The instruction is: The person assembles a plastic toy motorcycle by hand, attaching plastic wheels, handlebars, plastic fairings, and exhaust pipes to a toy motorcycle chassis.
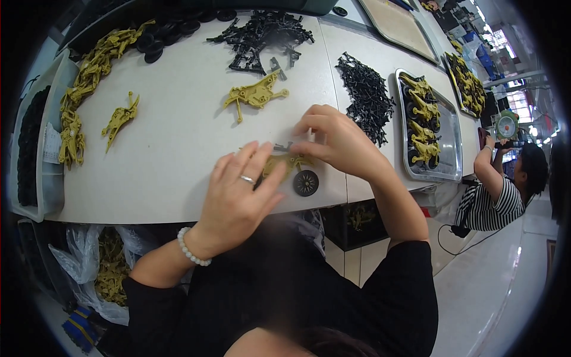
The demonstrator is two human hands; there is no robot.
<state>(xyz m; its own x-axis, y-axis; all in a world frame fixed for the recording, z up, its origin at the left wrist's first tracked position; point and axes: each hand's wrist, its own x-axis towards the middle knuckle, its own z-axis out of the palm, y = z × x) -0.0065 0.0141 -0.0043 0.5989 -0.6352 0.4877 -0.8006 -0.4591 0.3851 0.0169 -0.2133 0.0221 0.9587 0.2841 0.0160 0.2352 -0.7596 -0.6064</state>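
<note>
A yellow plastic toy motorcycle frame (279,168) with a black spoked wheel (306,183) at its right end lies near the table's front edge. Over its left part is my left hand (238,193), thumb and fingers closed on it and covering much of it. Above the frame's right part hovers my right hand (336,140), fingers bent, with a gap between thumb and forefinger. A small dark grey plastic part (282,147) shows at the frame's upper edge by my right thumb; I cannot tell whether they touch. My fingertips are slightly blurred.
Yellow frames (256,95) lie farther off, more piled at left (89,83). Black wheels (169,33) and black plastic parts (262,35) sit at the back, small black pieces (366,95) at right. A metal tray (449,157) holds assemblies. A person (499,184) works farther right.
</note>
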